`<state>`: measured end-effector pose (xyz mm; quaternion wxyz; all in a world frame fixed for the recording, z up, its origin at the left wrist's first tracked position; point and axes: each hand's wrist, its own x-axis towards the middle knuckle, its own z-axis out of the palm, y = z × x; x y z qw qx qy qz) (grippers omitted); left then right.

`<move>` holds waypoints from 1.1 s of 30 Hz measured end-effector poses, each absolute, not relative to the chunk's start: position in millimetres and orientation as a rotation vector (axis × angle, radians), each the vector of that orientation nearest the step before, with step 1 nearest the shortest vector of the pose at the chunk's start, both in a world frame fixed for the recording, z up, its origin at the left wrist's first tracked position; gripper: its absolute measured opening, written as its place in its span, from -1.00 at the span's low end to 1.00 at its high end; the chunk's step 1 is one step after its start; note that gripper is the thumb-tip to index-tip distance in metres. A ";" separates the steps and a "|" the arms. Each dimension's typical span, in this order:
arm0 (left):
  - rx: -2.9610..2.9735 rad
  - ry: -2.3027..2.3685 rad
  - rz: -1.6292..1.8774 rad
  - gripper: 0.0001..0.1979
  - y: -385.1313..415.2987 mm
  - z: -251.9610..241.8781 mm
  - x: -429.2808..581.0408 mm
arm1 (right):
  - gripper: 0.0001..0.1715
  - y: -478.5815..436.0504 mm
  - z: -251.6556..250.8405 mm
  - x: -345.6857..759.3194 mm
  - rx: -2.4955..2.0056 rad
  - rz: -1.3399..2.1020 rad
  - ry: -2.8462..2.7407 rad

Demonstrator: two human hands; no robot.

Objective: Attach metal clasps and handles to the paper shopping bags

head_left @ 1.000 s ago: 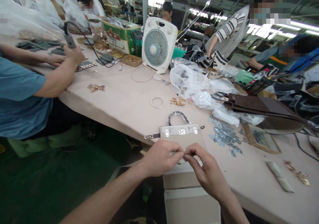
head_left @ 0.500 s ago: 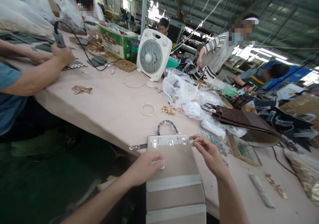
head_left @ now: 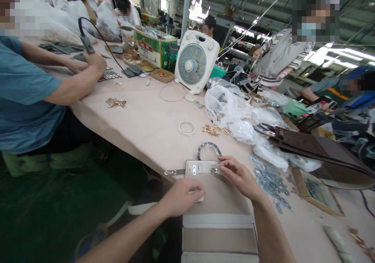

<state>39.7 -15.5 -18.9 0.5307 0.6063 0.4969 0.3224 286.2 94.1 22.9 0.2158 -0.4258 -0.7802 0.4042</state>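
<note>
A flat beige handbag body [head_left: 216,200] lies before me, its lower panels hanging over the table edge. At its top stand a dark handle [head_left: 209,144] in clear wrap and a metal plate [head_left: 194,170]. A dark strap with a metal end [head_left: 170,172] sticks out to the left. My left hand [head_left: 184,196] rests on the bag, its fingers closed on a small white piece [head_left: 200,197]. My right hand [head_left: 237,175] is closed in a pinch over the bag's top right, at a small shiny metal piece [head_left: 213,170]. Its fingertips partly hide that piece.
Gold fittings [head_left: 211,130] and a white ring [head_left: 186,128] lie beyond the bag. Grey metal pieces [head_left: 271,181] and a shallow box [head_left: 318,192] are on the right. A fan [head_left: 195,62] stands behind plastic bags [head_left: 224,103]. At left, a co-worker's hand [head_left: 95,62] holds a corded tool.
My right hand has moved from the bag's top right corner inward over its top. The left hand stays on the bag with the white piece. My view has turned left.
</note>
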 end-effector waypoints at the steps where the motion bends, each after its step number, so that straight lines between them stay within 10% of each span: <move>1: 1.446 1.182 0.773 -0.76 -15.3 -18.9 39.6 | -0.62 94.9 25.4 291.5 -1.193 1.107 -2.158; 33: 1.427 1.192 0.723 -0.75 -10.0 -22.6 41.1 | -0.54 129.1 11.5 339.6 -1.281 1.197 -2.237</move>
